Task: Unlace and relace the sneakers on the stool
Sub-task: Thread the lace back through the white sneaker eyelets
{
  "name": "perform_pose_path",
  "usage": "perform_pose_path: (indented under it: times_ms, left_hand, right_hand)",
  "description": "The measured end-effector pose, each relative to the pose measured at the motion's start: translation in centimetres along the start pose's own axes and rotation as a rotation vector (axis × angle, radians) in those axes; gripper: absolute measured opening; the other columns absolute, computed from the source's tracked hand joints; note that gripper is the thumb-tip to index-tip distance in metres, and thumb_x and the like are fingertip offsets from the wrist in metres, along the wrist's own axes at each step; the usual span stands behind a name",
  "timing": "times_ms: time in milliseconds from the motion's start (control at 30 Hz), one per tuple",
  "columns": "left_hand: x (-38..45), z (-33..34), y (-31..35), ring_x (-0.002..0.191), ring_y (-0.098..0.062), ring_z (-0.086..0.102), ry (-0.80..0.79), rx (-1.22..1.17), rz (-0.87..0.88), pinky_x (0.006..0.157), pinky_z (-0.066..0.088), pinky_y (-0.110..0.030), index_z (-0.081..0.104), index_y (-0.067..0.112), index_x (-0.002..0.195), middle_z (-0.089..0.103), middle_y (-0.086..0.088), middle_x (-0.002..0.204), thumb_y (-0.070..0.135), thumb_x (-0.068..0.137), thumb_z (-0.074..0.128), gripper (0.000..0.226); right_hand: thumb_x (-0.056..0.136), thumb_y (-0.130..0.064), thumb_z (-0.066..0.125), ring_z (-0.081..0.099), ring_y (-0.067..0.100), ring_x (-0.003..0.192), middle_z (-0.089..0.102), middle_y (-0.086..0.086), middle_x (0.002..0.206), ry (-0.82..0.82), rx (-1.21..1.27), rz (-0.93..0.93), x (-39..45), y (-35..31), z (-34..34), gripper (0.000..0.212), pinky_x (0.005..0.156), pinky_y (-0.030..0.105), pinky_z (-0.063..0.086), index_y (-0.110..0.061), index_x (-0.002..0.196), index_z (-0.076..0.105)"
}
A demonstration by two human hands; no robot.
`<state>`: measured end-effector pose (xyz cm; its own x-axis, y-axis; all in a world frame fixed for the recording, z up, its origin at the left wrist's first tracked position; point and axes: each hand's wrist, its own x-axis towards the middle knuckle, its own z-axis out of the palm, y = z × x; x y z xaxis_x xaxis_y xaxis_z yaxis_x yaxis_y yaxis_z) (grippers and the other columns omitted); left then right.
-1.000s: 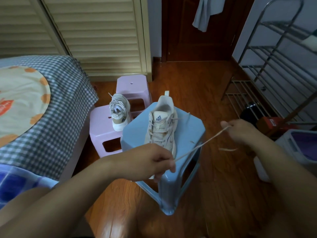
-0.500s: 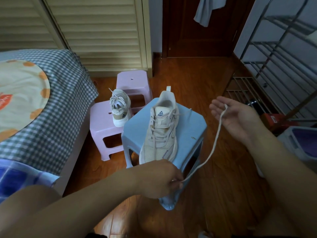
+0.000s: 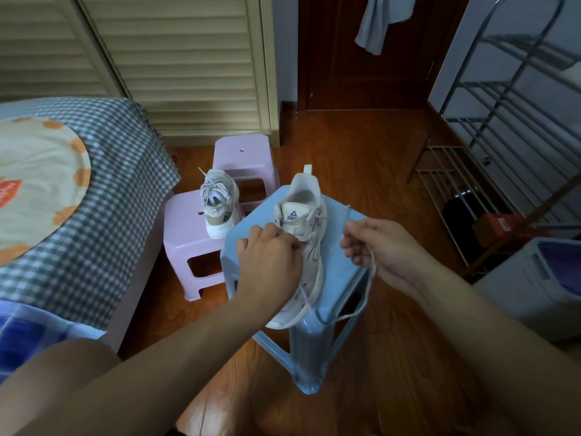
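We have the sneaker (image 3: 301,243) lying on the blue stool (image 3: 339,269), its long axis running from the heel at 12 o'clock to the toe at 6 o'clock. Our left hand (image 3: 267,262) sits curled over the eyelet rows on the 9 o'clock side, touching the upper; what its fingertips pinch we cannot tell. Our right hand (image 3: 377,247) hangs off at 3 o'clock, its grip closed on the loose lace (image 3: 367,291), which loops down toward the toe. The left is nearer the eyelets. The second sneaker (image 3: 218,202) waits on the pink stool (image 3: 188,234) at 10 o'clock.
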<state>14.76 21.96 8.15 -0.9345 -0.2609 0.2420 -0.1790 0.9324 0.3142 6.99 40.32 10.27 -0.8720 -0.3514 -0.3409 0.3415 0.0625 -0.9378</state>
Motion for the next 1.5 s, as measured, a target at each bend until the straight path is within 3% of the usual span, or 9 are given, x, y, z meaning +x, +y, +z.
perform_pose_path:
  times_ms: [133, 300, 467, 600, 700, 900, 1100, 1267, 1500]
  left_hand:
    - [0.2, 0.4, 0.2, 0.109, -0.019, 0.051, -0.082, -0.188, -0.182, 0.083, 0.032, -0.035, 0.075, 0.036, 0.107, 0.056, 0.010, 0.099, 0.033, 0.096, 0.059, 0.020]
    - [0.4, 0.9, -0.2, 0.098, -0.019, 0.065, -0.148, -0.480, -0.327, 0.088, 0.053, -0.048, 0.071, 0.048, 0.078, 0.068, 0.019, 0.087, 0.034, 0.082, 0.064, 0.016]
    - [-0.5, 1.0, -0.2, 0.107, -0.016, 0.052, -0.094, -0.273, -0.245, 0.083, 0.032, -0.035, 0.075, 0.037, 0.108, 0.049, 0.015, 0.095, 0.030, 0.092, 0.068, 0.019]
    - [-1.7, 1.3, -0.4, 0.107, -0.014, 0.043, -0.081, -0.244, -0.172, 0.083, 0.021, -0.031, 0.070, 0.043, 0.116, 0.049, 0.014, 0.103, 0.031, 0.090, 0.071, 0.028]
    - [-2.2, 1.7, -0.7, 0.099, -0.011, 0.039, -0.019, -0.277, -0.144, 0.081, 0.021, -0.031, 0.071, 0.046, 0.115, 0.047, 0.015, 0.098, 0.033, 0.090, 0.072, 0.028]
    - [-2.9, 2.3, -1.0, 0.097, -0.013, 0.043, 0.048, -0.273, -0.094, 0.083, 0.025, -0.034, 0.072, 0.044, 0.117, 0.048, 0.014, 0.096, 0.030, 0.089, 0.074, 0.031]
    - [-2.6, 2.3, -1.0, 0.094, -0.009, 0.039, 0.054, -0.340, -0.105, 0.083, 0.028, -0.033, 0.072, 0.046, 0.114, 0.044, 0.018, 0.090, 0.030, 0.088, 0.075, 0.031]
    - [-2.5, 2.6, -1.2, 0.096, -0.010, 0.040, 0.036, -0.388, -0.123, 0.086, 0.030, -0.032, 0.073, 0.044, 0.113, 0.042, 0.023, 0.090, 0.026, 0.087, 0.077, 0.031]
    - [-2.3, 2.6, -1.1, 0.097, -0.011, 0.040, 0.024, -0.408, -0.135, 0.091, 0.038, -0.038, 0.074, 0.042, 0.112, 0.043, 0.021, 0.091, 0.027, 0.087, 0.077, 0.030]
  right_hand:
    - [0.101, -0.012, 0.058, 0.058, 0.016, 0.054, 0.063, 0.008, 0.067, -0.008, -0.018, -0.063, -0.1, 0.9, 1.2, 0.004, 0.050, 0.023, 0.046, -0.010, 0.100, 0.061]
    - [0.103, -0.011, 0.052, 0.075, 0.024, 0.082, 0.077, 0.009, 0.096, -0.079, -0.103, 0.067, 0.0, 2.8, 2.4, 0.018, 0.065, 0.030, 0.056, -0.008, 0.107, 0.070]
    - [0.106, -0.027, 0.049, 0.054, 0.014, 0.054, 0.060, -0.001, 0.057, 0.065, -0.277, 0.001, 0.9, 4.2, 3.2, 0.020, 0.053, 0.030, 0.042, -0.015, 0.099, 0.063]
    - [0.105, -0.016, 0.039, 0.061, 0.008, 0.067, 0.067, -0.004, 0.075, 0.146, -0.461, -0.068, 1.7, 4.0, 2.6, 0.033, 0.060, 0.024, 0.041, -0.033, 0.131, 0.049]
    - [0.102, -0.007, 0.042, 0.052, 0.014, 0.055, 0.072, 0.002, 0.101, 0.182, -0.601, -0.110, 2.1, 3.7, 2.1, 0.029, 0.049, 0.025, 0.039, -0.017, 0.101, 0.069]
    - [0.101, -0.030, 0.056, 0.041, 0.003, 0.041, 0.050, -0.007, 0.047, 0.129, -0.617, -0.213, 1.0, 3.3, 2.0, 0.040, 0.049, 0.025, 0.031, -0.015, 0.065, 0.064]
    - [0.103, -0.028, 0.056, 0.034, 0.003, 0.040, 0.040, -0.010, 0.043, 0.012, -0.518, -0.208, 0.3, 3.4, 2.8, 0.024, 0.044, 0.016, 0.028, -0.026, 0.089, 0.075]
    - [0.100, -0.017, 0.059, 0.056, 0.016, 0.050, 0.068, 0.011, 0.064, 0.099, -0.475, -0.162, 0.4, 3.7, 3.2, 0.027, 0.050, 0.024, 0.042, -0.011, 0.076, 0.071]
    - [0.092, -0.003, 0.068, 0.062, 0.018, 0.052, 0.070, 0.011, 0.062, 0.066, -0.318, -0.095, 0.6, 4.1, 3.8, 0.007, 0.051, 0.024, 0.051, -0.007, 0.088, 0.072]
